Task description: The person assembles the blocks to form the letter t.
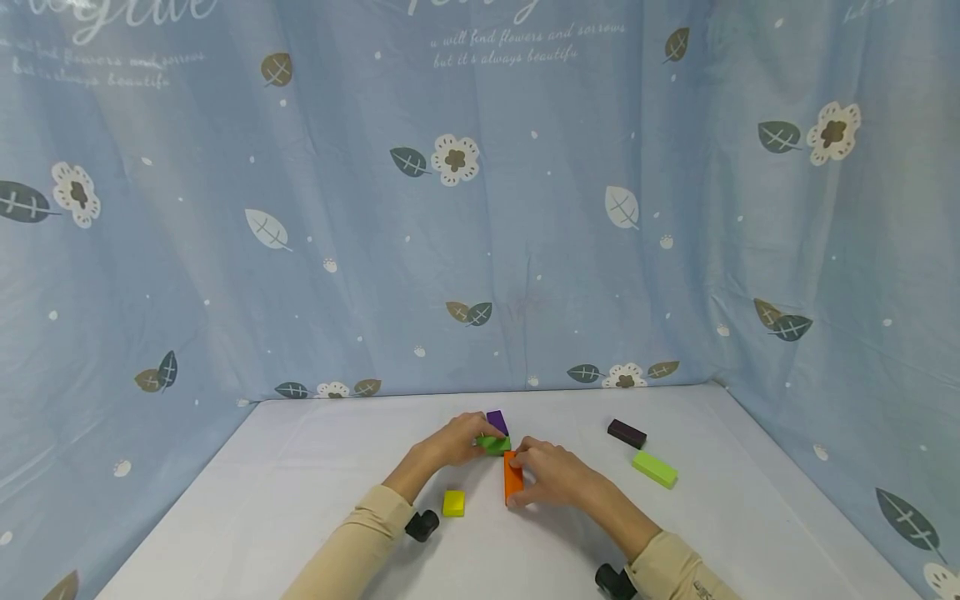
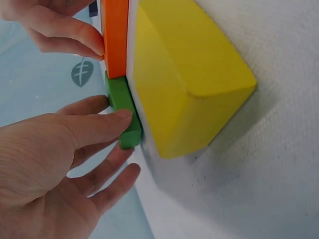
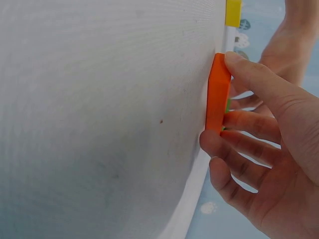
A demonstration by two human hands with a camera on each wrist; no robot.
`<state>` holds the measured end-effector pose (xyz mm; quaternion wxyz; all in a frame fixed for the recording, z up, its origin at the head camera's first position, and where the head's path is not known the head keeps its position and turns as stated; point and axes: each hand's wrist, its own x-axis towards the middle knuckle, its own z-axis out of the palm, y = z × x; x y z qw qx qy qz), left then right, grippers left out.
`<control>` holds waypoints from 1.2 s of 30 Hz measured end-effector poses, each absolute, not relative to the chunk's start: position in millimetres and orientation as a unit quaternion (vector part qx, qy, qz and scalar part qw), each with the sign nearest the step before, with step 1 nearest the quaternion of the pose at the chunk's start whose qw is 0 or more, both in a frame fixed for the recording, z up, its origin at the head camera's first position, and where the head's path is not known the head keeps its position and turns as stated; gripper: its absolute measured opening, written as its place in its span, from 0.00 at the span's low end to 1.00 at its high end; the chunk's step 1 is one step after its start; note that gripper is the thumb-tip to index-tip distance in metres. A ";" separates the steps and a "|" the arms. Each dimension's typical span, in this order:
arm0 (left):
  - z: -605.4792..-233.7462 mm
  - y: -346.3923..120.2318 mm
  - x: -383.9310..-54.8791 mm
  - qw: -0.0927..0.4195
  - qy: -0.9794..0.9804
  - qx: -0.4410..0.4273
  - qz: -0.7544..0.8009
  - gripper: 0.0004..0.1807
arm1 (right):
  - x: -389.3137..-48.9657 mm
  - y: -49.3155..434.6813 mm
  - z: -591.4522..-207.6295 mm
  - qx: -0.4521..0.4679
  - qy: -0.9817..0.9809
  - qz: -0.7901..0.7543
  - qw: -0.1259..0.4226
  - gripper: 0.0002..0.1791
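My left hand pinches a green block between thumb and fingers, near the middle of the white table. My right hand holds an orange block lengthwise, its thumb at the near end and fingers by the far end. In the left wrist view, one end of the orange block meets the end of the green block. Just behind the green block lies a purple block. A yellow block sits on the table, nearer than the left hand's fingers.
To the right of the hands lie a dark, nearly black block and a lime green block. A blue patterned curtain stands along the back and sides of the table.
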<state>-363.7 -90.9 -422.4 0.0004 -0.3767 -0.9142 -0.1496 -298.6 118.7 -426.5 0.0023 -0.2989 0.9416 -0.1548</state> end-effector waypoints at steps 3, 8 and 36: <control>-422.8 -90.2 -363.5 0.000 -0.914 -0.376 -0.150 0.17 | -298.1 118.6 -426.2 -0.299 0.942 -0.156 0.002 0.33; -423.7 -89.3 -363.7 0.003 -0.913 -0.378 -0.152 0.17 | -298.4 119.0 -426.5 -0.299 0.941 -0.157 0.000 0.32; -430.4 -94.9 -359.1 0.009 -0.913 -0.374 -0.160 0.18 | -298.1 119.3 -426.8 -0.300 0.940 -0.162 0.006 0.33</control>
